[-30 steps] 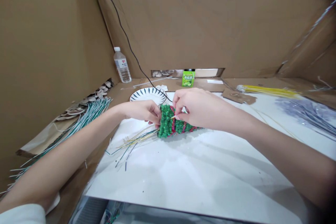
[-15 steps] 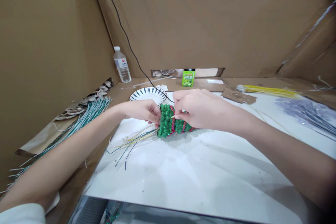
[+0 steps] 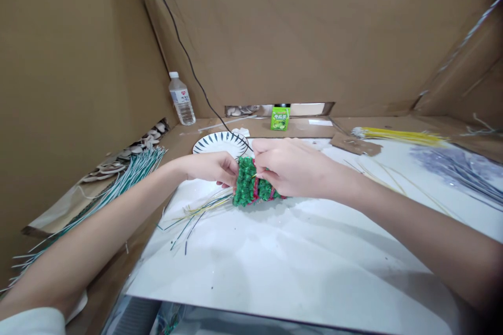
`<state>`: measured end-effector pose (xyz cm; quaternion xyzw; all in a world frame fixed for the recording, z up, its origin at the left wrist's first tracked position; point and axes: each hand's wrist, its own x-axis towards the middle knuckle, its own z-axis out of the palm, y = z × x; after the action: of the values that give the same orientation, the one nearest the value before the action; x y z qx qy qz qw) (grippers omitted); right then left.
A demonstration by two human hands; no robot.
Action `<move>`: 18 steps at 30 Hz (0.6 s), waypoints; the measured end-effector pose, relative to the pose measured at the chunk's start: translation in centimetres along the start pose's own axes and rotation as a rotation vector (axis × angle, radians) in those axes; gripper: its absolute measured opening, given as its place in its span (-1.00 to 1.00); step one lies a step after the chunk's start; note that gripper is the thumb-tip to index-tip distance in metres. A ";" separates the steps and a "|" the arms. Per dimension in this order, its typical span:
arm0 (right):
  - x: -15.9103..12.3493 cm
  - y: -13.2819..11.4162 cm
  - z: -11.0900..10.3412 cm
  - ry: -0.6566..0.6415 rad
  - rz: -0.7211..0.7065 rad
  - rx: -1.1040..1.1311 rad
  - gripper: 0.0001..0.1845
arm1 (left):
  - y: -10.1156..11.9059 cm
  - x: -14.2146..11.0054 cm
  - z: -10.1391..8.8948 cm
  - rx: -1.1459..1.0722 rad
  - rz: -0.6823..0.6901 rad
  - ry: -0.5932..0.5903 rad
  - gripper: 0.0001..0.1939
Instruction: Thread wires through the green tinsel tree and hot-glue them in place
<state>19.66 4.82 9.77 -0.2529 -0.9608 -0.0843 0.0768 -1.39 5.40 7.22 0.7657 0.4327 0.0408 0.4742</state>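
Observation:
A fuzzy green tinsel piece with red bands point(image 3: 245, 184) is held just above or on the white tabletop; I cannot tell which. My left hand point(image 3: 220, 168) is closed on its left edge, thumb and fingers pinching it. Over its right part lies my right hand point(image 3: 288, 167), with fingers closed on a thin yellowish strand or tip point(image 3: 254, 176) that points at the green surface. The hand covers much of the piece's right end. Thin yellow, green and dark wires point(image 3: 200, 210) trail from the left end across the tabletop.
A striped plate point(image 3: 204, 142) sits behind the hands. Farther back stand a water bottle point(image 3: 182, 100) and a green packet point(image 3: 280, 118). Green-white wires point(image 3: 135, 167) lie left; yellow wires point(image 3: 404, 136) and dark wires point(image 3: 467, 172) lie right. Cardboard walls point(image 3: 255, 36) enclose the space; a black cable point(image 3: 188, 55) hangs down.
My right hand has shifted slightly left and down along the green piece, and less of the yellowish strand shows. My left hand keeps its pinch. The whole view has moved slightly.

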 end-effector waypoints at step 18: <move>0.1 1.3 0.3 0.076 0.002 0.195 -0.87 | 0.1 0.0 -0.1 0.016 -0.013 0.034 -0.90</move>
<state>20.20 6.05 9.65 -0.2416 -0.9606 0.0003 0.1376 -1.39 5.43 7.31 0.7658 0.4459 0.0471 0.4609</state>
